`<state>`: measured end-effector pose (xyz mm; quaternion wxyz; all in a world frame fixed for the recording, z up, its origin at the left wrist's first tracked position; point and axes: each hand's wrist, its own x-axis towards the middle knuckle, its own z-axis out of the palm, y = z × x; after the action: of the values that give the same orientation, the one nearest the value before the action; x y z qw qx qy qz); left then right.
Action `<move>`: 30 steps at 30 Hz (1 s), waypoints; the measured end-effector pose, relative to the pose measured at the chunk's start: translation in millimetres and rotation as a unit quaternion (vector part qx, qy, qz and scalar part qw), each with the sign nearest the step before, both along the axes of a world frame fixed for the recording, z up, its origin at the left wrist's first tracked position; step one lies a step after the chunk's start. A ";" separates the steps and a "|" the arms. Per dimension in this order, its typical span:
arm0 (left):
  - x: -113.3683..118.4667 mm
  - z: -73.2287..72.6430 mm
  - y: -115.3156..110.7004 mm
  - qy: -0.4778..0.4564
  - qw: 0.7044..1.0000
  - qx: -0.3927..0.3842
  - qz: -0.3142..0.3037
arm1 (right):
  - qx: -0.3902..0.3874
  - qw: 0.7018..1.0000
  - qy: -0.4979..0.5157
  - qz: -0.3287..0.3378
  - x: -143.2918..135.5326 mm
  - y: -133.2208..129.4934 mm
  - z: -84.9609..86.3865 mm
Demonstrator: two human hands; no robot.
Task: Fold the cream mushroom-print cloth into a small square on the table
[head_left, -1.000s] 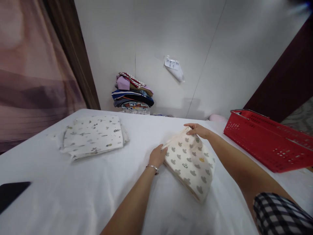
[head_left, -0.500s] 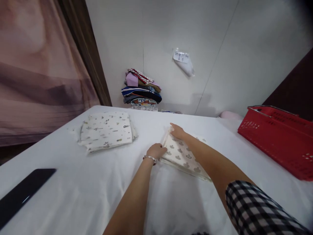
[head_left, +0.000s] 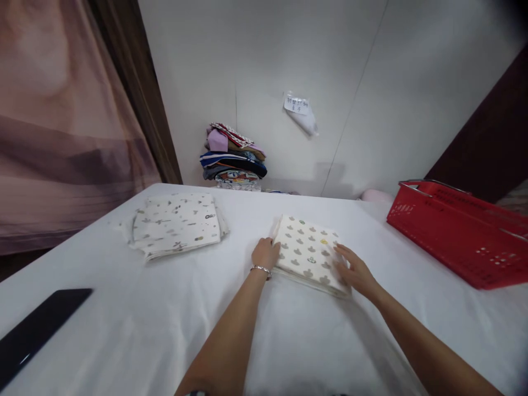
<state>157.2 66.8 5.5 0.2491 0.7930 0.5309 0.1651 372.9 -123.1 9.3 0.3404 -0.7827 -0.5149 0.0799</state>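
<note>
A folded white cloth (head_left: 305, 254) with grey motifs and a few yellow and green ones lies flat in the middle of the white table. At its left edge my left hand (head_left: 265, 254), with a bracelet at the wrist, is closed on the fabric. My right hand (head_left: 357, 270) touches the right edge, its fingers apart and slightly bent. To the left rests a second folded white cloth (head_left: 177, 224) with small scattered prints, its layers a little uneven and out of reach of both hands.
A red plastic basket (head_left: 449, 234) stands at the right of the table (head_left: 173, 319). On the left lies a dark flat object (head_left: 45, 324). Behind the table rises a pile of folded clothes (head_left: 234, 159) against the wall, and a paper note (head_left: 297, 105) hangs above.
My right hand has left the far left corner of the cloth and moved right and nearer to its right edge. The cloth's top now shows. My left hand stays at the left edge.
</note>
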 end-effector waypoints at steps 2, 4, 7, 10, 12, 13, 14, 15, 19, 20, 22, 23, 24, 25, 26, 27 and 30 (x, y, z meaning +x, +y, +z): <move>-0.1 2.2 -2.0 0.006 0.999 0.032 0.003 | 0.030 0.995 0.069 -0.058 0.1 -24.3 -12.5; -1.0 4.8 -4.2 0.009 0.997 0.073 -0.002 | 0.049 0.978 0.168 -0.117 -4.2 -39.5 -22.7; -4.2 6.4 -5.8 0.003 0.996 0.089 -0.010 | 0.077 0.929 0.328 -0.153 -15.1 -48.1 -29.2; -8.7 4.1 -3.2 -0.032 0.998 0.051 -0.010 | 0.101 0.887 0.432 -0.130 -22.8 -45.5 -26.0; -11.1 1.5 -0.2 -0.063 0.997 0.031 -0.011 | 0.096 0.874 0.460 -0.123 -23.8 -41.1 -22.2; -11.9 0.1 1.2 -0.073 0.997 0.027 -0.011 | 0.087 0.872 0.465 -0.123 -23.4 -38.8 -20.5; -12.5 -1.1 2.5 -0.079 0.997 0.024 -0.010 | 0.078 0.873 0.466 -0.123 -22.6 -36.4 -19.2; -12.8 -2.3 3.5 -0.081 0.996 0.021 -0.008 | 0.071 0.873 0.467 -0.122 -21.8 -34.1 -18.2; -12.7 -5.5 4.0 -0.073 0.997 0.007 0.001 | 0.074 0.861 0.495 -0.092 -20.3 -27.5 -15.5; -12.5 -5.7 3.4 -0.068 0.998 0.004 0.005 | 0.075 0.858 0.500 -0.086 -20.6 -26.8 -15.0; -11.9 -4.9 1.9 -0.055 0.998 0.002 0.007 | 0.074 0.856 0.505 -0.084 -22.2 -26.3 -14.5; -11.7 -3.9 1.2 -0.049 0.999 0.001 0.005 | 0.075 0.856 0.504 -0.086 -23.1 -26.1 -14.5; -11.6 -2.6 0.8 -0.043 0.999 0.001 0.001 | 0.077 0.855 0.504 -0.088 -23.9 -25.6 -14.5; -11.6 -1.0 0.6 -0.038 0.999 -0.001 -0.002 | 0.077 0.855 0.505 -0.089 -24.2 -24.8 -14.5; -11.5 0.8 0.3 -0.034 0.999 -0.004 -0.005 | 0.077 0.856 0.503 -0.088 -23.7 -23.7 -14.1; -11.5 2.7 -0.1 -0.032 0.999 -0.008 -0.007 | 0.077 0.859 0.499 -0.086 -21.9 -22.3 -13.4; -9.7 6.8 -5.0 -0.030 0.999 -0.034 -0.014 | 0.088 0.876 0.464 -0.096 -6.5 -20.0 -8.4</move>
<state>147.5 61.8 12.3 0.2937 0.7860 0.5178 0.1669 366.4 -143.0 1.0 0.6134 -0.6684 -0.2249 0.3554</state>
